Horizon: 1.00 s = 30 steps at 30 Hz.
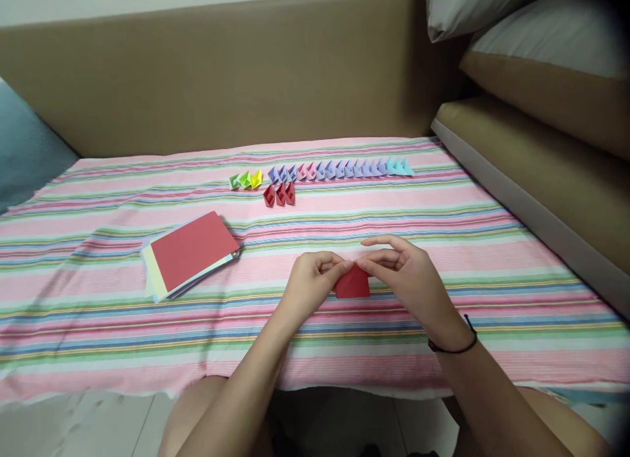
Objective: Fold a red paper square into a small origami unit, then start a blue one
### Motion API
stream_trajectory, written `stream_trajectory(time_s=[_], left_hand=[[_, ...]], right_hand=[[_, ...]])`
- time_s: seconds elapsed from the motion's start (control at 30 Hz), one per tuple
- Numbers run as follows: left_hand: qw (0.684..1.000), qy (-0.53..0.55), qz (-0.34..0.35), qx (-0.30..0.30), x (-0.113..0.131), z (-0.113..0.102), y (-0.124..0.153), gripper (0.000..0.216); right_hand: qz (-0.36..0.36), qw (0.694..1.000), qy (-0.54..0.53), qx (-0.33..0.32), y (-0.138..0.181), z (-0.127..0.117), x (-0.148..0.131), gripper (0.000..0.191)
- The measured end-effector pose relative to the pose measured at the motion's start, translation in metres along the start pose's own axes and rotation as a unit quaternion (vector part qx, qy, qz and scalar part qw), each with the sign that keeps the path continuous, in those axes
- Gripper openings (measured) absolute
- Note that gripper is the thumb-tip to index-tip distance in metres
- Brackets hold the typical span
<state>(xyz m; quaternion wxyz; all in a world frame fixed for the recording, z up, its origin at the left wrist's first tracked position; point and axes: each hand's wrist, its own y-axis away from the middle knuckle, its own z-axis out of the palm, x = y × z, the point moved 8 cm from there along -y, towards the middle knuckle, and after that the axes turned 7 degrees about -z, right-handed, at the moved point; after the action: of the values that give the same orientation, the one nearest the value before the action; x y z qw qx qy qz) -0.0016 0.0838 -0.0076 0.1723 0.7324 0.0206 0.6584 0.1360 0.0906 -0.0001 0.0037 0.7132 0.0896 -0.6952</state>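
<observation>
A small folded piece of red paper (pixel 353 285) is held just above the striped cloth, in front of me. My left hand (pixel 317 276) pinches its upper left edge between thumb and fingers. On the upper right edge, the thumb and a finger of my right hand (pixel 401 263) grip the same paper, while its index finger stretches out above. The fingertips of both hands nearly meet at the top of the paper and hide that part. The lower part shows a flat bottom edge and slanting fold lines.
A stack of coloured paper with a red sheet (pixel 194 250) on top lies to the left. Further back stand small folded paper boats: a purple, pink and turquoise row (pixel 339 170), green and yellow ones (pixel 246 180), and red ones (pixel 280 194). Cushions (pixel 541 155) border the right side.
</observation>
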Motion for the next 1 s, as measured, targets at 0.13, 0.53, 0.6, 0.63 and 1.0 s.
stream_trajectory(time_s=[0.13,0.53,0.6,0.63,1.0], left_hand=[[0.999,0.028,-0.013,0.007,-0.004,-0.001,-0.003,0.028],[0.991,0.12,-0.049,-0.015,-0.006,0.003,-0.003,0.034],[0.99,0.123,-0.053,-0.031,-0.006,0.005,-0.002,0.031],[0.989,0.127,-0.06,-0.036,-0.007,0.006,-0.001,0.031],[0.988,0.112,-0.08,-0.075,-0.006,0.008,0.002,0.032]], right_hand=[[-0.012,1.0,0.013,0.006,-0.001,-0.001,-0.003,0.033],[-0.019,0.999,0.005,0.043,0.001,-0.008,-0.008,0.033],[-0.022,0.998,0.016,0.056,0.001,-0.012,-0.009,0.033],[-0.024,0.997,0.019,0.064,0.001,-0.014,-0.009,0.033],[-0.017,0.997,-0.005,0.076,0.0,-0.017,-0.007,0.035]])
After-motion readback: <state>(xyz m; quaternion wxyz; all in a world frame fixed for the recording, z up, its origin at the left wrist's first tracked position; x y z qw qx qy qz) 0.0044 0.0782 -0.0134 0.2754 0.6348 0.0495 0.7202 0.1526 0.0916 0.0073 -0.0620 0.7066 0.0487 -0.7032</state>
